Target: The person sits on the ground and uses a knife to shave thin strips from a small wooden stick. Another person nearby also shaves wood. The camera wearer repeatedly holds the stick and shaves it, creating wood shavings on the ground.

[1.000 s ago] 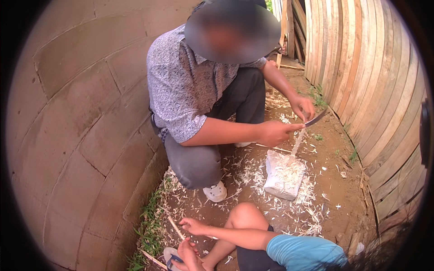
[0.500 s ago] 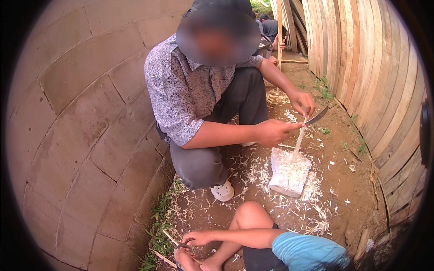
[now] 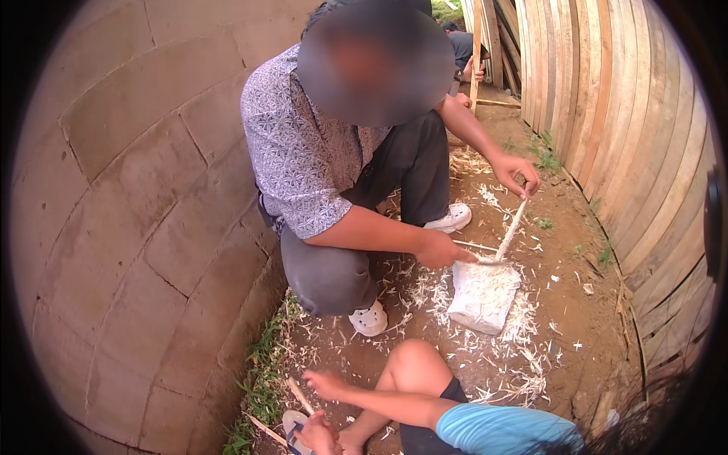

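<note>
My right arm, in a light blue sleeve, comes in from the lower edge and reaches left. Blurred by motion, my right hand (image 3: 326,385) is lifted above the sandal (image 3: 296,423); I cannot tell what its fingers hold. Below it my left hand (image 3: 317,435) is closed around a pale stick (image 3: 299,394) that points up and left. Across from me a squatting person grips a peeled white stick (image 3: 513,230) at its top with one hand (image 3: 517,177). That person's other hand (image 3: 446,250) holds a knife (image 3: 491,262) against the stick's lower end, over a white block (image 3: 472,318).
Wood shavings (image 3: 523,337) lie on the block and the dirt around it. A block wall (image 3: 136,250) rises on the left, with grass (image 3: 265,390) at its foot. A fence of wooden slats (image 3: 629,136) stands on the right. Another person (image 3: 464,47) sits far back.
My right hand has risen away from my left, and the dark blade seen near it is out of sight. The other person's knife has slid down the stick to the block.
</note>
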Motion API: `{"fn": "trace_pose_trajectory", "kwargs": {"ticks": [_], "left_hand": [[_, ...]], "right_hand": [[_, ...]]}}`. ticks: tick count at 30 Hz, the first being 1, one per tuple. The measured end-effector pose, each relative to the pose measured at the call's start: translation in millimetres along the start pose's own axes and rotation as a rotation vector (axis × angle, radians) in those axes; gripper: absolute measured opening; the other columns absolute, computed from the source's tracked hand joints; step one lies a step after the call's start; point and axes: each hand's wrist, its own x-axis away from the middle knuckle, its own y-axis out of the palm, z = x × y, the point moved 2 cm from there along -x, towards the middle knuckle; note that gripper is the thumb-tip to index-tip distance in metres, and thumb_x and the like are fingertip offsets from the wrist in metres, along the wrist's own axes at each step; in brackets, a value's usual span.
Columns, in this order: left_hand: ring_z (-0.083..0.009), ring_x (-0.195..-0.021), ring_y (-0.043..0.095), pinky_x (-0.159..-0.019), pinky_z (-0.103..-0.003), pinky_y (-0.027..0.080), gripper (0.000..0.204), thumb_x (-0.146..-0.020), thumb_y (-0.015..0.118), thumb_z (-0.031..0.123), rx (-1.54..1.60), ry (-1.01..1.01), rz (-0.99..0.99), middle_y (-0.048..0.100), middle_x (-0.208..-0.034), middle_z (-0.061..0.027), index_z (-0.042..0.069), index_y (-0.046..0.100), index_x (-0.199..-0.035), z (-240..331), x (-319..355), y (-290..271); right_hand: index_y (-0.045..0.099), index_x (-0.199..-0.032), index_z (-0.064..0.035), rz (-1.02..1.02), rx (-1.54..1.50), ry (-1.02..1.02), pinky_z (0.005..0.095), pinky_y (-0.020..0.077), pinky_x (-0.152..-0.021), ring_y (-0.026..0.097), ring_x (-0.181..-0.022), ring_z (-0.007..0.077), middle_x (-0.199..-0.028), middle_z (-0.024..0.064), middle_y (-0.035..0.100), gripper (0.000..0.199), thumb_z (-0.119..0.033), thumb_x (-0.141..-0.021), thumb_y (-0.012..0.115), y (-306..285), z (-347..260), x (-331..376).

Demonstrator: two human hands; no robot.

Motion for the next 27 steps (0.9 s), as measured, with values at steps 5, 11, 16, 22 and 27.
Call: {"fn": "trace_pose_trajectory", "kwargs": {"ticks": [5, 11, 16, 22, 27], "left_hand": [[-0.0055, -0.042, 0.04, -0.036, -0.021, 0.03, 0.025, -0.099, 0.05, 0.023, 0.015, 0.087, -0.262, 0.051, -0.059, 0.0018, 0.002, 0.062, -0.107, 73.1, 70.6, 55.5], [-0.0073, -0.04, 0.039, -0.033, -0.021, 0.029, 0.016, -0.094, 0.048, 0.02, 0.208, 0.085, 0.239, 0.049, -0.062, -0.0005, 0.007, 0.052, -0.101, 51.6, 9.9, -16.9], [-0.008, -0.042, 0.041, -0.034, -0.022, 0.029, 0.01, -0.092, 0.051, 0.019, 0.219, 0.102, 0.293, 0.051, -0.065, -0.0012, 0.01, 0.049, -0.097, 53.4, 10.9, -19.2], [-0.0074, -0.043, 0.044, -0.035, -0.022, 0.032, 0.014, -0.096, 0.05, 0.023, -0.051, 0.082, 0.095, 0.054, -0.067, -0.0011, 0.009, 0.053, -0.097, 47.2, 6.0, 5.6], [-0.0066, -0.042, 0.045, -0.034, -0.022, 0.033, 0.017, -0.098, 0.047, 0.019, -0.076, 0.086, 0.091, 0.054, -0.066, -0.001, 0.005, 0.057, -0.101, 45.3, 6.7, -8.5]], "right_hand": [[0.056, -0.115, -0.0081, -0.075, -0.154, 0.3, 0.0394, 0.0498, -0.077, 0.063, -0.088, 0.0218, -0.094, 0.0103, 0.067, 0.023, -0.02, -0.096, 0.055, -22.7, 23.9, -35.4], [0.055, -0.118, -0.013, -0.084, -0.205, 0.124, 0.0382, 0.0472, -0.082, 0.063, -0.092, 0.0264, -0.103, 0.0138, 0.065, 0.027, -0.027, -0.095, 0.054, 15.4, 16.8, -16.8], [0.056, -0.119, -0.0135, -0.276, -0.103, 0.026, 0.0355, 0.0477, -0.081, 0.062, -0.09, 0.0212, -0.098, 0.0128, 0.066, 0.027, -0.026, -0.096, 0.055, 5.3, -26.1, 1.7], [0.056, -0.117, -0.0053, -0.448, -0.546, -0.087, 0.0327, 0.0481, -0.082, 0.061, -0.093, 0.0147, -0.097, 0.0078, 0.065, 0.026, -0.014, -0.093, 0.06, 4.1, -24.7, 2.7], [0.057, -0.115, -0.0042, -0.462, -0.453, -0.241, 0.0343, 0.0485, -0.085, 0.062, -0.094, 0.0179, -0.1, 0.0088, 0.065, 0.025, -0.01, -0.091, 0.06, -4.6, -46.1, 5.5]]}}
